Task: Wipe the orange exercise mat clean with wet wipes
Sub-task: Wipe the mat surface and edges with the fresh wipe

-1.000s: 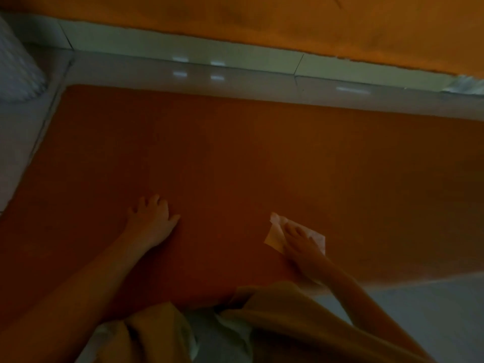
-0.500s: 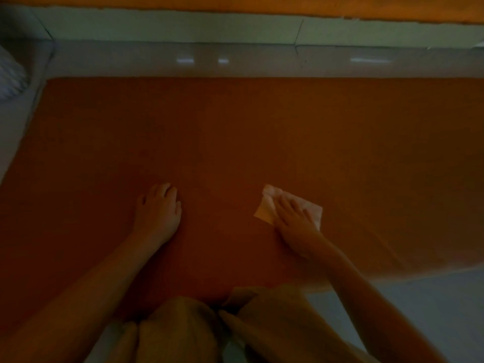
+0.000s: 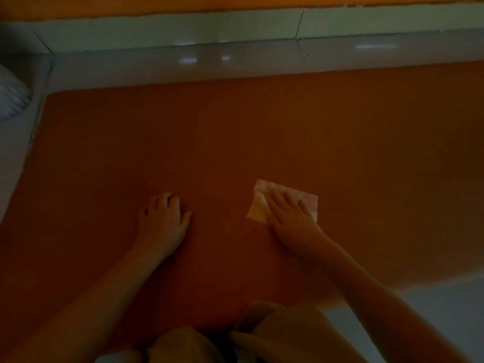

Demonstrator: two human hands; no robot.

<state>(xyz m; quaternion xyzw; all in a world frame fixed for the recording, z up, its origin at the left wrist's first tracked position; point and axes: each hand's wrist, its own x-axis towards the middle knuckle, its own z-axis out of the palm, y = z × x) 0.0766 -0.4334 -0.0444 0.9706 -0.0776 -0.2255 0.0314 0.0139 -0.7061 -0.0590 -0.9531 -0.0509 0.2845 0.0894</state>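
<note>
My head feed is dim, but I can make out the flat orange foam exercise mat (image 3: 235, 142) lying on the pale glossy tiled floor (image 3: 262, 58) and filling most of the view. Its far edge runs alongside a pale skirting strip (image 3: 183, 30) below an orange wall (image 3: 157, 5). The mat's rounded far-left corner sits near a white ribbed object (image 3: 11, 100) at the left edge; I cannot tell what that is.

The right hand (image 3: 290, 218) lies flat on a white, roughly square wet wipe (image 3: 307, 203), which is spread on the mat right of centre. Its fingers are straight and slightly spread, pointing away from me and a little left, pressing the wipe down rather than curling round it. The wipe's left part and right edge show from under the hand, and the lower left corner looks yellowish.

The left hand (image 3: 165, 221) is planted on bare mat to the left of the wipe, well apart from it. Its fingers are loosely bent with the tips on the mat, thumb out to the right, and it holds nothing.

Both forearms are bare and run back towards me. At the bottom edge I see folds of tan cloth (image 3: 275, 328) over the mat's near edge, with more pale floor at lower right
</note>
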